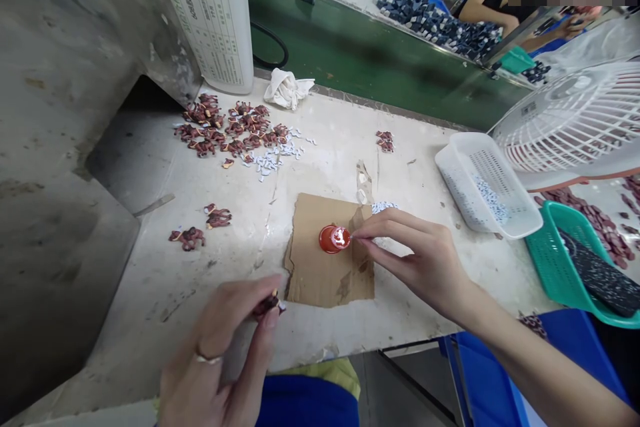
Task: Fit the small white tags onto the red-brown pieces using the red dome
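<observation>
My left hand (225,347), with a ring on one finger, pinches a small brown figurine (269,305) above the front of the bench. The fingers cover much of the figurine. Over the right part of a torn cardboard piece (320,287), my right hand (415,253) has its thumb and fingertips pressed together. Whatever it holds is too small to make out. Those fingertips are right beside a small red cup (327,240) on the cardboard, which has white glossy stuff on its top. Small pale blue-white pieces (384,207) lie just behind my right hand.
Several brown figurines (220,127) lie at the back left beside more pale pieces (270,159), near a large white jug (215,20) and a crumpled cloth (287,89). At right stand a white basket (450,167), a green basket (545,240) and a fan (575,120). People work beyond the green barrier (340,47).
</observation>
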A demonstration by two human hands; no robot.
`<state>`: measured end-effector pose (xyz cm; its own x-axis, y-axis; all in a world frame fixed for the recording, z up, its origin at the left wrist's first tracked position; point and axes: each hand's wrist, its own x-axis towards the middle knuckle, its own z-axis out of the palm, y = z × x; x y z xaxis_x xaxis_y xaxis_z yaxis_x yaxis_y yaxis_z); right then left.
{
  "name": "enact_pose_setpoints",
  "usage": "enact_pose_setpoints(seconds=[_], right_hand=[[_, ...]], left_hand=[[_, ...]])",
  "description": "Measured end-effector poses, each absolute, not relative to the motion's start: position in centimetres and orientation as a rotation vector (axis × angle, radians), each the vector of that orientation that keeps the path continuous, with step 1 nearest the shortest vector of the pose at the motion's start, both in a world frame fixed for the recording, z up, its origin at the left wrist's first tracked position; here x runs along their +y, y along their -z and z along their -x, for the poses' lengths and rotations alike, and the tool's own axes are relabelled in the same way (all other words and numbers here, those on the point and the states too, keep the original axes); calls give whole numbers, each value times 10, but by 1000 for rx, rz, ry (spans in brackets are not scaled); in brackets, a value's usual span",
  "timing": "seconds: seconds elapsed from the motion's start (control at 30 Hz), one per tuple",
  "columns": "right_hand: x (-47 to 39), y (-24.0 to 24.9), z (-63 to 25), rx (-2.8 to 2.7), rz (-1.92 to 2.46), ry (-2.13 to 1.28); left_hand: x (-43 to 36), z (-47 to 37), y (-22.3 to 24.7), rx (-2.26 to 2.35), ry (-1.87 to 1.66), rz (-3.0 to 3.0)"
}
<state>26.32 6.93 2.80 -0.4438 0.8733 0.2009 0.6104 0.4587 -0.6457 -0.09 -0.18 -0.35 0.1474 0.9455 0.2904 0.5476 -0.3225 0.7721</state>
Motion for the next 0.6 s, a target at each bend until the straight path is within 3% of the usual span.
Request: enact_pose_setpoints(seconds=[0.37, 0.6], right_hand=[[63, -24, -263, -2065, 1235, -665], [41, -25, -247, -1704, 1256, -867]], left_hand=[[-2, 1, 0, 1419, -1031, -2098], [1, -11, -7, 1510, -1073, -1877]])
